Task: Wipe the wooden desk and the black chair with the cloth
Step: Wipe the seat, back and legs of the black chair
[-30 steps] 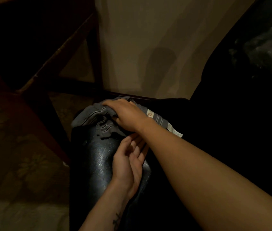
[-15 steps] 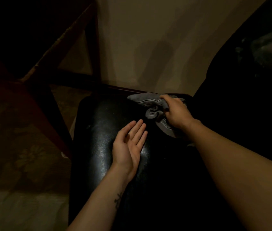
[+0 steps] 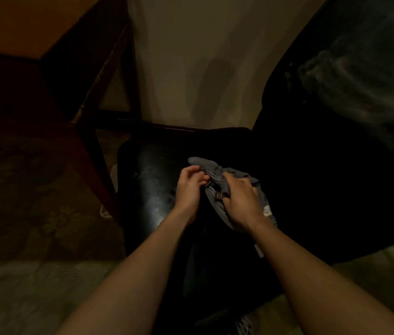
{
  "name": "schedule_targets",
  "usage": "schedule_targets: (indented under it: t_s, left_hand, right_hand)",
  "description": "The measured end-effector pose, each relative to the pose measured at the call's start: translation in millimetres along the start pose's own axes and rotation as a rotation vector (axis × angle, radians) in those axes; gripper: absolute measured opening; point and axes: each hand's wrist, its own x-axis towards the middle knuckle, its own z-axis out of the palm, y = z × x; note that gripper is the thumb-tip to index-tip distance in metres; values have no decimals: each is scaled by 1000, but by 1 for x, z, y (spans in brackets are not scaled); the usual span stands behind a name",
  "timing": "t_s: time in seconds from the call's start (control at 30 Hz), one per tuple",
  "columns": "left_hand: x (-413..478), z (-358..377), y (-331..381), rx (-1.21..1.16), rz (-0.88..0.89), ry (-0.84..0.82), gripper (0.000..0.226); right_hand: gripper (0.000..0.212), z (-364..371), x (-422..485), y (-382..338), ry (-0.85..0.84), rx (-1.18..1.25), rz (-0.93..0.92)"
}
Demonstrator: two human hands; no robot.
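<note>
My right hand (image 3: 238,201) lies on top of the grey striped cloth (image 3: 211,169), fingers curled down into its folds and bunching it against the seat of the black chair (image 3: 150,180). My left hand (image 3: 189,187) sits just beside it, fingers curled in and, as far as this dim light lets me judge, pinching the cloth's near edge. The cloth is on the middle of the seat, a little toward the right, with a tail trailing off under my right wrist. I take this as regathering the cloth for the next pass, so I should fold it into a flat pad, tuck the loose tail in, then press evenly and sweep in overlapping strokes out to the seat's edges and corners. The wooden desk (image 3: 21,25) stands to the upper left, apart from the chair. I can make out no bucket, bowl or bottle anywhere in view.
</note>
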Motion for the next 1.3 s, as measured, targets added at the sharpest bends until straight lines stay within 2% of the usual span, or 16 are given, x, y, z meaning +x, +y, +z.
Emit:
schedule_targets:
  t_s: [0.13, 0.23, 0.37, 0.5, 0.6, 0.77, 0.87, 1.07, 1.13, 1.3]
  left_hand:
    - [-43, -11, 0, 601, 76, -201, 67]
    - [-86, -30, -6, 989, 180, -285, 82]
    - [-127, -58, 0, 1385, 338, -249, 73]
    - [-158, -69, 14, 1564, 490, -45, 40]
    - [-183, -71, 29, 1567, 488, 19, 32]
    - [-225, -75, 52, 1262, 390, -132, 12]
    - [-249, -76, 56, 1058, 259, -73, 15]
    - [-280, -67, 53, 701, 180, 16, 31]
    - [-287, -67, 54, 679, 178, 9, 35]
    - [-295, -74, 58, 669, 127, 16, 34]
  right_hand:
    - [62, 3, -40, -6, -55, 70, 58]
    - [57, -1, -76, -15, -89, 180, 78]
    - [42, -7, -118, -28, -104, 584, 139]
    - [35, -17, -157, -42, -84, 785, 125]
    - [36, -34, -182, -51, -10, 843, 131]
    - [50, -71, -216, -55, -17, 1017, 143]
    - [59, -90, -238, -56, -83, 1092, 116]
    - [63, -111, -266, -52, -197, 1035, 37]
    - [59, -114, -272, -48, -181, 974, 12]
    - [30, -115, -288, -37, -129, 949, -44]
